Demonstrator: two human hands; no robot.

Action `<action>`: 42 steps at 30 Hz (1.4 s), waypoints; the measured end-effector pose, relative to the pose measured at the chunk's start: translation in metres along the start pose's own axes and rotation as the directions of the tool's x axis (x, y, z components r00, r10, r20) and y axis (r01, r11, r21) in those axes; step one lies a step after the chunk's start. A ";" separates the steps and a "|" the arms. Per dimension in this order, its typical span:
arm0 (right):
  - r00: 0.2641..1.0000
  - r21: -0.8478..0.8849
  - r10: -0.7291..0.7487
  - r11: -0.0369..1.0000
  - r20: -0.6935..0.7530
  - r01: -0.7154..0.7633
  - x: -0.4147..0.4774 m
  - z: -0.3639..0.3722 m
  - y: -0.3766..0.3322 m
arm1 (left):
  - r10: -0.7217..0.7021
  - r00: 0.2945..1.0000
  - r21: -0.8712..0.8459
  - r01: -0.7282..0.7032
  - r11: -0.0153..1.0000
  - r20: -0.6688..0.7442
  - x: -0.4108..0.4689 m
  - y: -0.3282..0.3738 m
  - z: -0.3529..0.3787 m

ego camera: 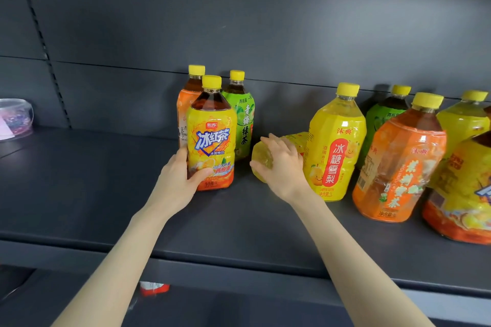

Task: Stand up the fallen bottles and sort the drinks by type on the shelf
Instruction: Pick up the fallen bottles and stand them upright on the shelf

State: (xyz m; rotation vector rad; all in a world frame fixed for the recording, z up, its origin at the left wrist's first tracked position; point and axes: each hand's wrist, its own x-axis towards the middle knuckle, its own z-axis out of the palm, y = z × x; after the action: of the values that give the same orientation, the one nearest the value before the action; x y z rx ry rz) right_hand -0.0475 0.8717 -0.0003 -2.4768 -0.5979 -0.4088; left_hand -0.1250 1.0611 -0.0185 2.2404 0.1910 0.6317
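An iced tea bottle (211,138) is being gripped by the left hand (180,178), a fallen bottle (261,156) by the right hand (281,167); lifting may topple the pear drink (334,146).

Fallen yellow bottle (297,141), iced-tea bottle (211,141) upright

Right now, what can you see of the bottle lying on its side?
The fallen bottle is clear plastic with yellow drink and a yellow wrapper. It lies on its side on the shelf, base towards the camera, its cap end hidden behind an upright yellow bottle. The right hand grips its base.
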 end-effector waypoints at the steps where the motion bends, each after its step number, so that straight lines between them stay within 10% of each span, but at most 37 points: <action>1: 0.999 -0.041 0.019 0.999 0.028 -0.018 0.001 0.002 0.002 | 0.005 1.000 -0.004 -0.005 1.000 -0.003 -0.001 0.000 0.001; 17: 0.983 0.200 -0.183 0.963 0.004 0.179 -0.033 -0.019 0.015 | -0.014 0.967 0.156 0.056 0.986 -0.254 -0.021 0.014 0.006; 26: 0.980 0.619 -0.194 0.765 -0.038 0.176 -0.069 -0.033 0.024 | -0.121 0.983 -0.297 0.158 0.942 0.141 -0.025 0.049 0.043; 31: 0.970 0.796 0.159 0.602 -0.186 0.055 -0.071 -0.030 0.030 | -0.218 0.919 -0.374 0.339 0.863 0.328 -0.023 0.065 0.050; 36: 0.918 0.735 0.308 0.557 0.248 -0.386 -0.066 -0.026 0.029 | -0.219 0.894 -0.440 0.390 0.809 0.392 -0.022 0.063 0.045; 42: 0.936 0.779 0.223 0.520 0.273 -0.351 -0.068 -0.031 0.025 | -0.143 0.899 -0.539 0.369 0.757 0.414 -0.029 0.060 0.045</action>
State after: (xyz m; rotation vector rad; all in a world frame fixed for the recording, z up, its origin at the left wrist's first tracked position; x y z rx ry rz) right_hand -0.0978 0.8130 -0.0142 -1.6214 -0.2932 0.1804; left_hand -0.1313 0.9816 -0.0115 1.6108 0.0969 0.0948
